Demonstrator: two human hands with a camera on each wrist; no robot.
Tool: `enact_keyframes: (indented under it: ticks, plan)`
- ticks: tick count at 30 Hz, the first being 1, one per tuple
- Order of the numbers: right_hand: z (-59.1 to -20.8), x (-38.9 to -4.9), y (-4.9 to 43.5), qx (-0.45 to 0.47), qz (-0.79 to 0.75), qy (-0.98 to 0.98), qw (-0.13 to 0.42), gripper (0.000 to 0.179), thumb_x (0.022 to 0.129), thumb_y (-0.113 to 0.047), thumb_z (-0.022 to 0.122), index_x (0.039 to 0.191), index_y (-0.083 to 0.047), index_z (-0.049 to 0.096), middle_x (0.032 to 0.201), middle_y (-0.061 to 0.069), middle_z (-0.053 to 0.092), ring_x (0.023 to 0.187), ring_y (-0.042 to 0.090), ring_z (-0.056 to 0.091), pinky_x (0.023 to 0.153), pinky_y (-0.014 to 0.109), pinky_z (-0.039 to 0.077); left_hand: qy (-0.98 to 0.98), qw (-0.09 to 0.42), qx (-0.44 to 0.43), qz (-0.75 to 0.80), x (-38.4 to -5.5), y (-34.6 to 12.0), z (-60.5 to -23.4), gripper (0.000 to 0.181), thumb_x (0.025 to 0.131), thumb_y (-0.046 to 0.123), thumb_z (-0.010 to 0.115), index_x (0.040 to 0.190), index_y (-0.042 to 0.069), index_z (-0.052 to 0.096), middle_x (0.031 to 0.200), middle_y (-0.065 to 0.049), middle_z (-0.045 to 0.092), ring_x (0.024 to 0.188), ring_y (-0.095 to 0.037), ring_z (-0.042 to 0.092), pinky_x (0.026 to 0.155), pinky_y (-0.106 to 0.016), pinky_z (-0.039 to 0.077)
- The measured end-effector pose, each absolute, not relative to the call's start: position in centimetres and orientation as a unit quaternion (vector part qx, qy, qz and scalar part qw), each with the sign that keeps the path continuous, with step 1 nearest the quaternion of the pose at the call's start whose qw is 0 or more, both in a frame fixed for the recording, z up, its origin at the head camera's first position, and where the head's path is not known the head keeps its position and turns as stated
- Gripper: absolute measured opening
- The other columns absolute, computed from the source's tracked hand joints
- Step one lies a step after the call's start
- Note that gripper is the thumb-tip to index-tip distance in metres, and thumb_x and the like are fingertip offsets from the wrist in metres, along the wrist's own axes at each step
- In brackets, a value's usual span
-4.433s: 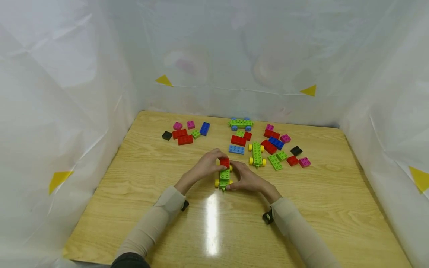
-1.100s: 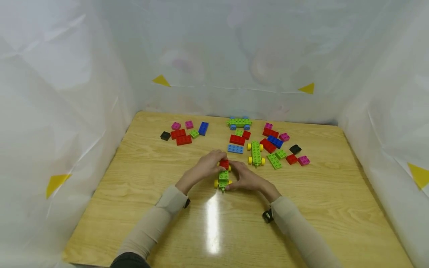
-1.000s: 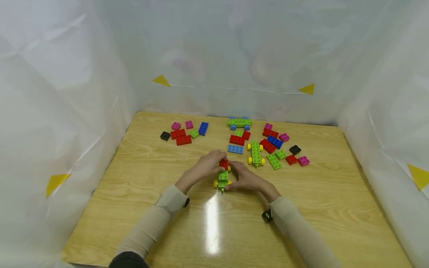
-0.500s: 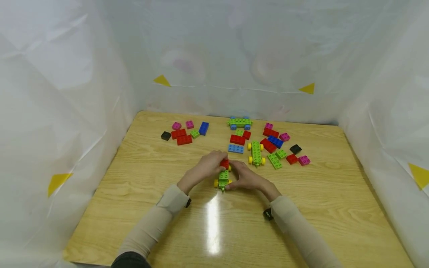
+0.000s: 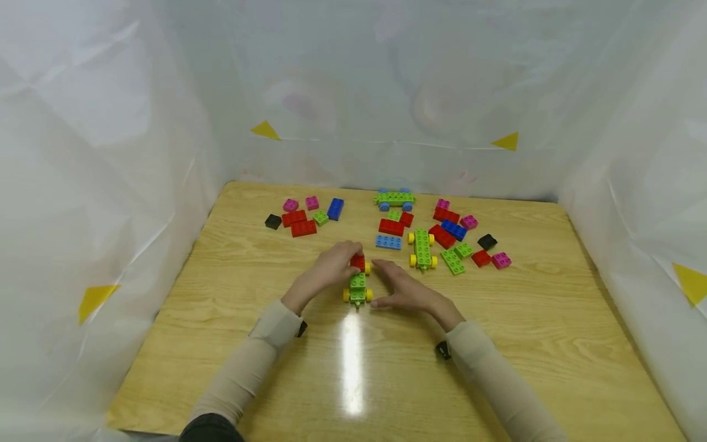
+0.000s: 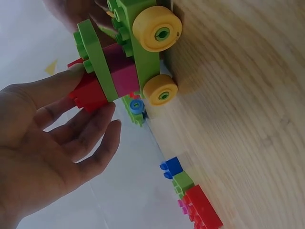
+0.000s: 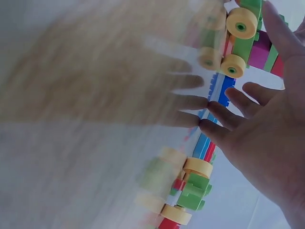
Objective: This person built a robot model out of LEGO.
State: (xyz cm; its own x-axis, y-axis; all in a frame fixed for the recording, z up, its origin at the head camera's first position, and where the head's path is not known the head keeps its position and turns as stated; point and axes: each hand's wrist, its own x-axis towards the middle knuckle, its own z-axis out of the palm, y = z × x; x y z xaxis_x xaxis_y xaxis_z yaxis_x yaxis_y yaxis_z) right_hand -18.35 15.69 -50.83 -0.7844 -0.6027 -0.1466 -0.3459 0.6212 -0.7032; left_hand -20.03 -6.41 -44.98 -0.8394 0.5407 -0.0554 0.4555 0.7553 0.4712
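On the table in front stands a toy car (image 5: 358, 280) with a green base and yellow wheels. Stacked on its base are a magenta brick (image 6: 125, 76), a longer green brick (image 6: 97, 59) and a red brick (image 6: 90, 90) on top. My left hand (image 5: 330, 267) pinches the red brick between thumb and fingers, which partly hide it in the head view. Right of the car, my right hand (image 5: 410, 290) is held with fingers extended and thumb apart; a small gap separates it from the car in the head view.
A second yellow-wheeled base (image 5: 422, 248) lies to the right, and a blue-wheeled base (image 5: 394, 198) at the back. Loose bricks lie back left, such as a blue brick (image 5: 335, 209). More, including a green brick (image 5: 452, 261), are at the right. White sheeting (image 5: 375, 92) surrounds the table.
The toy car has shifted slightly left and away, together with my left hand. My right hand, earlier at the car's side with its thumb by the near wheel, is now apart from it.
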Motion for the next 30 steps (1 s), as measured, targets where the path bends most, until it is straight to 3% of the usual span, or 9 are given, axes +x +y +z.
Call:
enact_keyframes:
  ticks: [13,22,30]
  plan:
    - [-51.0,-18.4,16.1,-0.261,-0.310,0.891,0.206,0.093,0.084,-0.055,0.067,0.152,-0.009,0.024,0.157,0.013,0.022,0.144,0.031,0.018,0.114,0.048,0.019,0.942,0.085,0.224,0.234,-22.8,-8.1,-45.1,0.025,0.090,0.016,0.069,0.112,0.008,0.062,0.103,-0.006,0.061,0.092,-0.020,0.056,0.078,-0.035,0.049]
    - [-51.0,-18.8,16.0,-0.278,-0.296,0.897,0.173,0.076,0.090,-0.047,0.063,0.149,-0.009,0.033,0.154,0.010,0.031,0.142,0.028,0.026,0.114,0.045,0.024,0.947,0.070,0.183,0.253,-25.8,-10.1,-44.9,0.033,0.092,0.015,0.066,0.123,0.004,0.060,0.118,-0.013,0.062,0.106,-0.028,0.059,0.089,-0.043,0.049]
    - [-48.5,-19.4,19.3,-0.268,-0.343,0.897,0.077,0.047,0.094,-0.022,0.064,0.136,-0.004,0.052,0.138,0.013,0.051,0.128,0.033,0.046,0.102,0.053,0.039,0.948,0.077,0.180,0.251,-27.7,-10.6,-44.9,0.034,0.093,0.013,0.065,0.124,0.002,0.060,0.120,-0.015,0.062,0.109,-0.030,0.058,0.092,-0.043,0.048]
